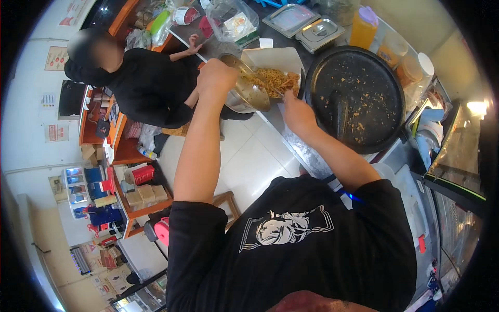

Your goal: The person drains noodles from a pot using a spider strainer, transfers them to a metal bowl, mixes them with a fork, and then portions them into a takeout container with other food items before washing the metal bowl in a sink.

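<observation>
My left hand (pixel 215 78) is closed around the long pale handle (pixel 184 46) of a shiny metal pan (pixel 250 93). The pan is tilted, with bits of food on its inner wall. Brown noodles (pixel 274 78) lie in an open paper container (pixel 287 58) against the pan's right side. My right hand (pixel 299 114) is closed on a thin metal utensil (pixel 279 94) whose tip reaches toward the noodles; its exact kind is too small to make out.
Right of the noodles sits a large round black griddle (pixel 364 101) scattered with crumbs. Behind it are lidded steel food pans (pixel 319 34) and an orange jar (pixel 364 28). Across the counter at left stands a person in black (pixel 148 86), one hand (pixel 193 46) near the pan handle.
</observation>
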`<state>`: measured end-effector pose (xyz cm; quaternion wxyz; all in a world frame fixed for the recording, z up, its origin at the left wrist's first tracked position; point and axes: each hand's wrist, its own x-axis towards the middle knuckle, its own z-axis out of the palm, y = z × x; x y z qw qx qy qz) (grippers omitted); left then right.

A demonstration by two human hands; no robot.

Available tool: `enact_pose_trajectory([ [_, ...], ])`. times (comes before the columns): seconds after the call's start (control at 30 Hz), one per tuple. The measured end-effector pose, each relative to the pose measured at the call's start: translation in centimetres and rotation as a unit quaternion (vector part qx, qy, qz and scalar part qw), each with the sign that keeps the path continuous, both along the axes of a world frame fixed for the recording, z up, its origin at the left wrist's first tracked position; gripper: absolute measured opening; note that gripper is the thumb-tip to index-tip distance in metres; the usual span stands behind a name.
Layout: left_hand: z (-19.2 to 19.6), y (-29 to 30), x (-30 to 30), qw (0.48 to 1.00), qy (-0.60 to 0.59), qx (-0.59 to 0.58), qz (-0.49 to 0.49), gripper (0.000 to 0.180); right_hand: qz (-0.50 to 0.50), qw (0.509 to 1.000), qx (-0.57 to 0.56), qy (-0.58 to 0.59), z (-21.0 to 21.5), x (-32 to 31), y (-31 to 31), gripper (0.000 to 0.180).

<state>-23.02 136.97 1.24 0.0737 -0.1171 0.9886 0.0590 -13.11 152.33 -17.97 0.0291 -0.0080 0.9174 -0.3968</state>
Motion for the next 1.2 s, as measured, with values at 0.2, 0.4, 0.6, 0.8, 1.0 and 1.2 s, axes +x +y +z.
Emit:
enact_pose_trajectory([
  [0.2,-0.8,0.2,0.3,0.999,-0.004,-0.022,-0.023,0.037,0.029,0.998,0.010,-0.060,-1.4,-0.8,-1.4,0.019],
  [0.4,-1.7,-1.2,0.1,0.999,0.032,-0.003,0.000,0.034,0.005,0.998,-0.044,-0.051,-0.3,1.2,-1.5,0.019],
  [0.6,-1.7,-1.6,0.5,0.999,0.041,0.014,-0.018,0.035,-0.031,0.998,0.014,-0.052,-4.2,0.7,-0.5,0.022],
  [0.8,-1.5,-2.6,0.9,0.998,0.051,0.030,-0.020,0.035,-0.025,0.999,-0.045,-0.012,1.5,2.8,-3.4,0.022],
  [1.0,-2.2,-2.9,1.1,0.997,0.054,0.045,-0.039,0.034,0.007,0.999,0.009,-0.046,0.1,1.1,-3.6,0.019],
  [1.2,-2.4,-4.0,1.1,0.996,0.058,0.052,-0.038,0.033,-0.058,0.998,-0.011,-0.024,-0.7,1.0,-3.7,0.020],
])
